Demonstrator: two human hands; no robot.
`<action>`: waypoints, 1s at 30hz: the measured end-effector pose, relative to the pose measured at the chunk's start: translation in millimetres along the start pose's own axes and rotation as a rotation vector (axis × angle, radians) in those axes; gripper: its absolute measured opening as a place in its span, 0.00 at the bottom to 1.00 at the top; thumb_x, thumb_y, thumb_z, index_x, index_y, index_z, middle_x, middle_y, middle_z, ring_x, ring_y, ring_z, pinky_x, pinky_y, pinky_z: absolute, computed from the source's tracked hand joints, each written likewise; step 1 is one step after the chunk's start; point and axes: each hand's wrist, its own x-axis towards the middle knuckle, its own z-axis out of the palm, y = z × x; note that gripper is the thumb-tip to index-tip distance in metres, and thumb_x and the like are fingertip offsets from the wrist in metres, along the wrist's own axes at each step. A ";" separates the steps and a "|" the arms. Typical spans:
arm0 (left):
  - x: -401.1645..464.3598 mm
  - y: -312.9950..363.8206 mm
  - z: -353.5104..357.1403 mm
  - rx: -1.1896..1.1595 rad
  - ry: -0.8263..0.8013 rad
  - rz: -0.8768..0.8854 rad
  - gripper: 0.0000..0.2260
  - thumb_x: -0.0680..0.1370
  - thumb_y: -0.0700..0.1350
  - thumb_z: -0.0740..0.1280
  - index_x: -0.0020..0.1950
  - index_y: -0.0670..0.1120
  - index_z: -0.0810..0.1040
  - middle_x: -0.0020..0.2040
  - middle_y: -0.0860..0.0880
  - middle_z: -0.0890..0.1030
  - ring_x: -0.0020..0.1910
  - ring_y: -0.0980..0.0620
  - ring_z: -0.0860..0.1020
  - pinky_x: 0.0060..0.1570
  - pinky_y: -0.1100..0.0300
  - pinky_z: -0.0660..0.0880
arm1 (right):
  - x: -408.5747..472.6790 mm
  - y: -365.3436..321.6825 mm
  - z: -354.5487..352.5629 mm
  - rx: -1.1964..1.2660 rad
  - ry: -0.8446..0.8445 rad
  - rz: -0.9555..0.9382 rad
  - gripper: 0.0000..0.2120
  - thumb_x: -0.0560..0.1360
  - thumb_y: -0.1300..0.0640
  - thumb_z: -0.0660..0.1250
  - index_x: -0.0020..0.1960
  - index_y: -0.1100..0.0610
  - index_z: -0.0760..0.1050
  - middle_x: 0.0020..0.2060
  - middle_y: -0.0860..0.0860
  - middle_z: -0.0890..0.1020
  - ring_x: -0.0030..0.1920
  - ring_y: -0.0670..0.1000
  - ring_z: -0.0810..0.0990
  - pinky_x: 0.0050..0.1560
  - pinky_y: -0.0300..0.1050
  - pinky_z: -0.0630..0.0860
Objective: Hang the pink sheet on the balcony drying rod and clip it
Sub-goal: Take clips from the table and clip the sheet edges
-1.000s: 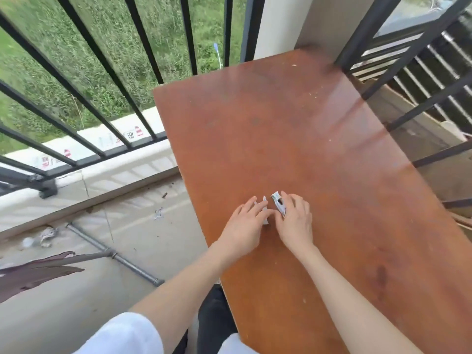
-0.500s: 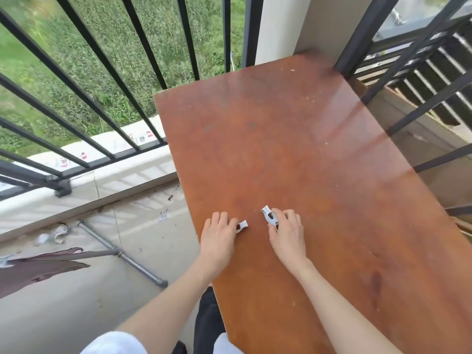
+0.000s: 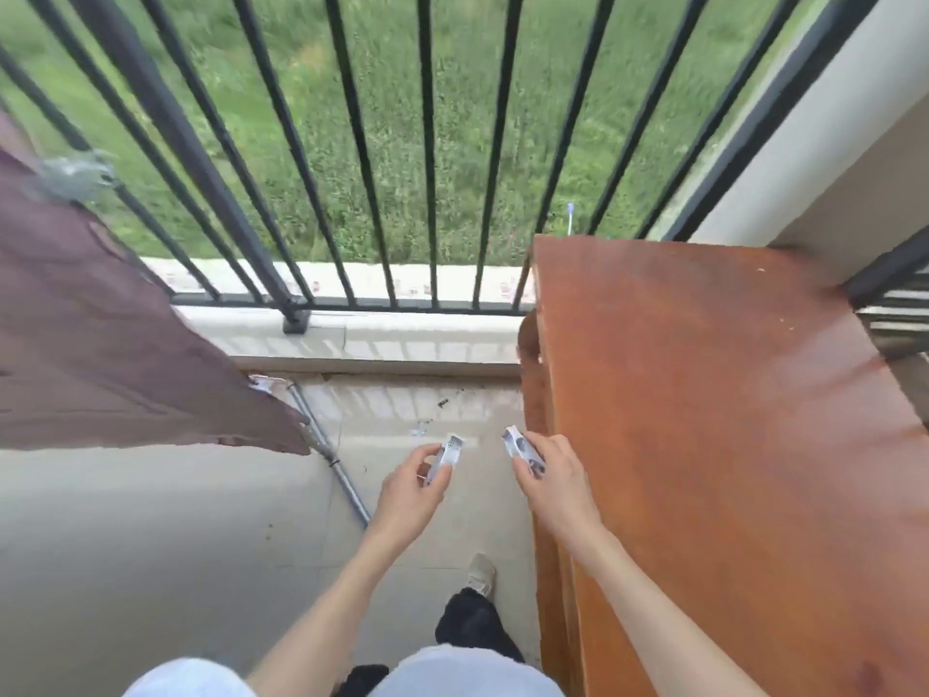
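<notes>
The dusky pink sheet (image 3: 100, 354) hangs at the left of the view, its lower corner reaching toward the middle. A silvery clip (image 3: 70, 178) sits on its upper edge, blurred. My left hand (image 3: 409, 495) holds a white clothes clip (image 3: 445, 457) between thumb and fingers, over the balcony floor. My right hand (image 3: 550, 482) grips a second white clip (image 3: 523, 450) beside the table's left edge. The drying rod itself is hidden by the sheet.
A reddish-brown wooden table (image 3: 729, 445) fills the right side. Black railing bars (image 3: 352, 143) run across ahead, above a pale concrete kerb (image 3: 402, 339). A grey metal pipe (image 3: 332, 455) lies on the floor. My foot (image 3: 480, 573) shows below.
Both hands picked a clip each off the table and lifted them away to the left. My view swung left toward the railing and the hanging sheet.
</notes>
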 end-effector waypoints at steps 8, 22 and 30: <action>-93.0 -119.1 -225.2 -0.335 0.466 -0.145 0.11 0.73 0.51 0.68 0.52 0.48 0.78 0.44 0.44 0.81 0.30 0.56 0.78 0.37 0.60 0.74 | -40.5 -219.3 144.5 -0.105 -0.251 -0.398 0.14 0.76 0.53 0.64 0.57 0.59 0.77 0.44 0.51 0.78 0.49 0.54 0.76 0.41 0.38 0.60; -227.5 -301.7 -475.0 -0.553 1.031 -0.342 0.03 0.76 0.46 0.66 0.50 0.51 0.76 0.43 0.47 0.82 0.37 0.56 0.78 0.43 0.63 0.71 | -138.1 -484.9 407.6 -0.165 -0.800 -0.860 0.15 0.76 0.42 0.61 0.48 0.52 0.79 0.44 0.50 0.77 0.38 0.41 0.72 0.37 0.25 0.66; -231.5 -374.4 -617.7 -0.765 1.187 -0.430 0.01 0.76 0.49 0.64 0.47 0.54 0.76 0.47 0.51 0.82 0.45 0.53 0.80 0.44 0.62 0.72 | -127.8 -621.5 563.7 -0.150 -0.987 -0.867 0.07 0.75 0.49 0.65 0.44 0.52 0.76 0.36 0.44 0.76 0.37 0.48 0.73 0.37 0.37 0.68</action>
